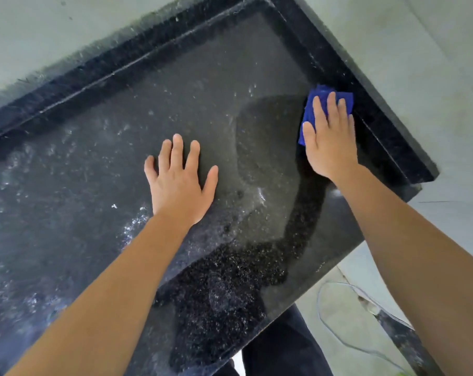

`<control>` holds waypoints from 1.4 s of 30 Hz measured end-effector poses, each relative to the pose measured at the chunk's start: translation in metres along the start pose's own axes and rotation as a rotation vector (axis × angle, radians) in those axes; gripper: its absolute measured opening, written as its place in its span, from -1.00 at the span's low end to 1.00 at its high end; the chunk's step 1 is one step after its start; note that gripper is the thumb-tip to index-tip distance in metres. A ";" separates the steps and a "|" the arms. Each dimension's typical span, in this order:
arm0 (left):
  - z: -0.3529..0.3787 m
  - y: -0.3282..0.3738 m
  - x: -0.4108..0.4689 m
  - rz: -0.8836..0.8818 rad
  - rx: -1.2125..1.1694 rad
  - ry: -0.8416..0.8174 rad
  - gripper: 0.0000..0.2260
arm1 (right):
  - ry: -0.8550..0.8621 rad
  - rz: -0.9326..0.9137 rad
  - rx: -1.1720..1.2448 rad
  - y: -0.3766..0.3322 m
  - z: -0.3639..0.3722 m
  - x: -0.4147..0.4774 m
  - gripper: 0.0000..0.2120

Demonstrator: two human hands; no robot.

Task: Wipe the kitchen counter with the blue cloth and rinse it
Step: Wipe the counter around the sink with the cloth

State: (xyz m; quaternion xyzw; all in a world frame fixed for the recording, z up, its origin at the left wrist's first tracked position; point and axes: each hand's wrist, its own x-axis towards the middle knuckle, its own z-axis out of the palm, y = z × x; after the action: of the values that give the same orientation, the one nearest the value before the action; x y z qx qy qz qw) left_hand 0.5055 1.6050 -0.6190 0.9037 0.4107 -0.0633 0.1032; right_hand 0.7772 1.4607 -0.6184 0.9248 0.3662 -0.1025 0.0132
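Head view: right hand (331,137) is pressing blue cloth (310,109) flat-fingered against tabletop (121,172) edge; left hand (179,183), splayed and empty, is bracing.

A single wide-angle camera, worn on the person's head, looks steeply down and forward onto the dark speckled table (80,172), close enough that both forearms enter from the bottom of the frame. The view is tilted: the table's far edge runs diagonally from lower left to the top, where its far right corner sits. The left hand (179,183) lies near centre, the right hand (330,139) by the table's right edge. Pale floor (346,316) shows past the near edge.
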 end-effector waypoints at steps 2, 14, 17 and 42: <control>-0.002 0.000 0.002 0.003 0.012 -0.014 -0.38 | 0.009 0.079 0.014 -0.027 -0.005 0.027 -0.42; -0.007 0.008 0.001 -0.050 0.052 -0.086 -0.37 | -0.099 -0.667 -0.118 -0.071 -0.005 0.019 -0.43; -0.008 0.014 0.003 -0.092 0.042 -0.105 -0.38 | -0.095 -0.596 -0.112 -0.030 -0.013 0.035 -0.42; -0.016 0.011 0.049 -0.431 -0.095 -0.014 -0.31 | -0.112 -0.532 -0.055 -0.040 -0.039 0.162 -0.42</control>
State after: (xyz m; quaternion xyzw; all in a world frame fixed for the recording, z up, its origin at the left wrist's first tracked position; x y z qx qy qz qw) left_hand 0.5463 1.6377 -0.6118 0.7886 0.5963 -0.0707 0.1325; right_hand 0.8728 1.6031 -0.6106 0.7883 0.5975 -0.1431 0.0313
